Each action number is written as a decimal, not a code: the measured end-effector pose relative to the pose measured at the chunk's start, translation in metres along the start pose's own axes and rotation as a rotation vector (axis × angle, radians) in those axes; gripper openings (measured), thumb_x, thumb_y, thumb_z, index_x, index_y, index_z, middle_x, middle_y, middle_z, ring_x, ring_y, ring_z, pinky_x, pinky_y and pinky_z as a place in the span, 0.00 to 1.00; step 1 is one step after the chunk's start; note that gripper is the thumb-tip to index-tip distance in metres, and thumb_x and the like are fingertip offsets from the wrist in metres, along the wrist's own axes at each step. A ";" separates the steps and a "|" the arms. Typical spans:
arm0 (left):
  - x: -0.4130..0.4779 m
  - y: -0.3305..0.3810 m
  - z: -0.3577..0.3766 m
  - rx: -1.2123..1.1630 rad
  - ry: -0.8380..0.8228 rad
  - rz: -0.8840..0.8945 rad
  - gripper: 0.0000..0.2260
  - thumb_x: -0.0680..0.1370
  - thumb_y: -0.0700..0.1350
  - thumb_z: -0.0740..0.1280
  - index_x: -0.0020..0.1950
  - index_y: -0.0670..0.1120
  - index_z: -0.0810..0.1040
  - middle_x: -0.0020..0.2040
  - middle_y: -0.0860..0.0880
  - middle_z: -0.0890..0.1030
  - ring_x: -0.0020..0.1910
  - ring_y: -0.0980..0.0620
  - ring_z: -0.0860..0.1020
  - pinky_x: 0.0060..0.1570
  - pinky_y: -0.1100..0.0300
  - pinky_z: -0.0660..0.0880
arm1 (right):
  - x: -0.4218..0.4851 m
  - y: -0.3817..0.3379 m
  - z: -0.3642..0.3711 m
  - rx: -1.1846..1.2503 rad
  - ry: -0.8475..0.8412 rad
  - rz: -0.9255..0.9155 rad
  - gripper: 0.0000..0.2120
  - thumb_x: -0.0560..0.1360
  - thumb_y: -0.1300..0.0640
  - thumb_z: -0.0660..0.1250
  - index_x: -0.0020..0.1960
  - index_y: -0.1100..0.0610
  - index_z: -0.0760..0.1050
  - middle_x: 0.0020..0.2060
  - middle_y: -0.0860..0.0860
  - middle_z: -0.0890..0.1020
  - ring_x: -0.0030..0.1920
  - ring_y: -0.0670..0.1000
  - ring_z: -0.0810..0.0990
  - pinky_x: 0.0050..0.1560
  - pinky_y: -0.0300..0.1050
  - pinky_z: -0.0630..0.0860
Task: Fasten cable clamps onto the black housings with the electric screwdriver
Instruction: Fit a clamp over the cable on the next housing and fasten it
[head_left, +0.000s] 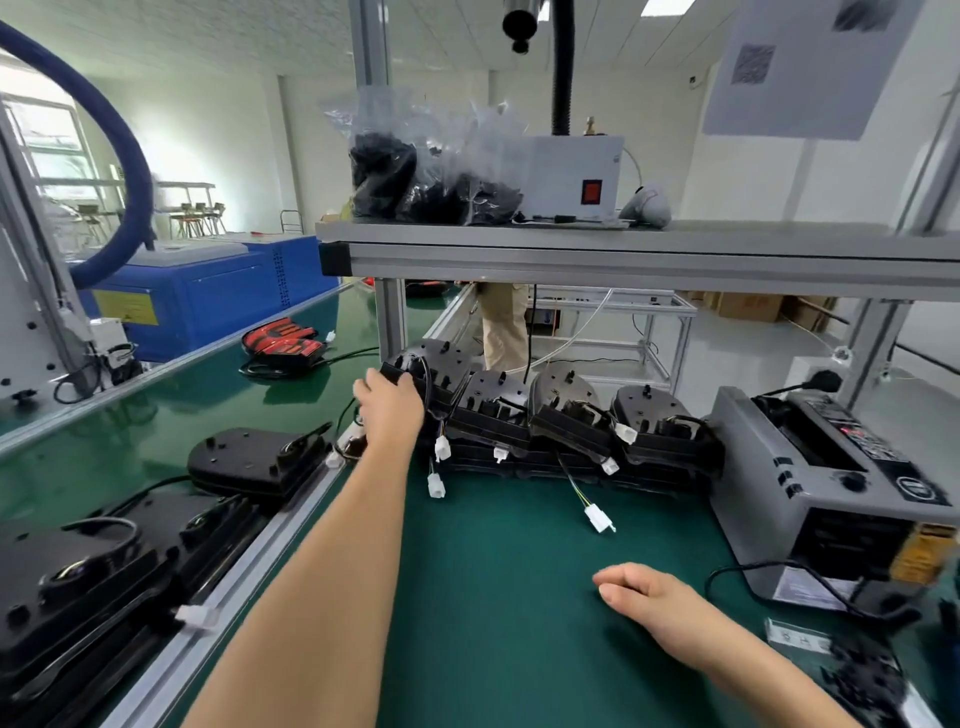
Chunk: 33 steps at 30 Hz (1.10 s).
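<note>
Fingers (401, 385) of left hand (390, 411) gripping leftmost housing (448, 364), four in row

Nothing here can be read. The hanging sheet (800, 67) at 1 o'clock bears blurred code squares. The yellow label (126, 307) on the blue machine (218, 291) at 9 o'clock and the round emblem (922, 489) on the grey machine (779, 499) at 3 o'clock are too smeared to make out.
</note>
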<state>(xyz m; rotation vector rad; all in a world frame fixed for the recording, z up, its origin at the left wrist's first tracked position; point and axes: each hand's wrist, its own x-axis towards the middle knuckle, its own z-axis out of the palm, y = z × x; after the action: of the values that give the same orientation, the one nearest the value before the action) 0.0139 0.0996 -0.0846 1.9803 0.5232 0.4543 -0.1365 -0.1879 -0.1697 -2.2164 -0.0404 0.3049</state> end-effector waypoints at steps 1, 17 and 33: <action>0.010 0.002 0.001 -0.053 0.021 -0.045 0.27 0.82 0.51 0.54 0.78 0.42 0.50 0.78 0.42 0.50 0.71 0.38 0.61 0.68 0.44 0.60 | 0.000 0.001 -0.001 0.003 -0.001 0.004 0.06 0.79 0.51 0.63 0.55 0.44 0.76 0.56 0.39 0.77 0.56 0.36 0.74 0.46 0.25 0.67; 0.064 0.017 -0.016 -0.582 -0.188 -0.295 0.08 0.76 0.41 0.70 0.50 0.40 0.74 0.51 0.40 0.81 0.47 0.41 0.81 0.35 0.50 0.79 | 0.001 0.008 -0.004 0.037 -0.018 0.034 0.07 0.78 0.48 0.63 0.54 0.39 0.76 0.54 0.34 0.77 0.54 0.31 0.73 0.46 0.25 0.66; -0.075 -0.010 -0.082 -0.930 -0.207 -0.184 0.05 0.78 0.45 0.66 0.44 0.44 0.75 0.31 0.47 0.83 0.32 0.50 0.83 0.32 0.56 0.80 | -0.018 -0.011 -0.009 0.084 -0.079 0.068 0.08 0.80 0.48 0.61 0.56 0.41 0.76 0.54 0.36 0.77 0.54 0.33 0.71 0.47 0.29 0.65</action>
<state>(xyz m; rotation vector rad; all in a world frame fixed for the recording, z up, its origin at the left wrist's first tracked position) -0.0933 0.1234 -0.0651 1.0568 0.2750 0.2894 -0.1513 -0.1906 -0.1526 -2.1252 0.0042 0.4245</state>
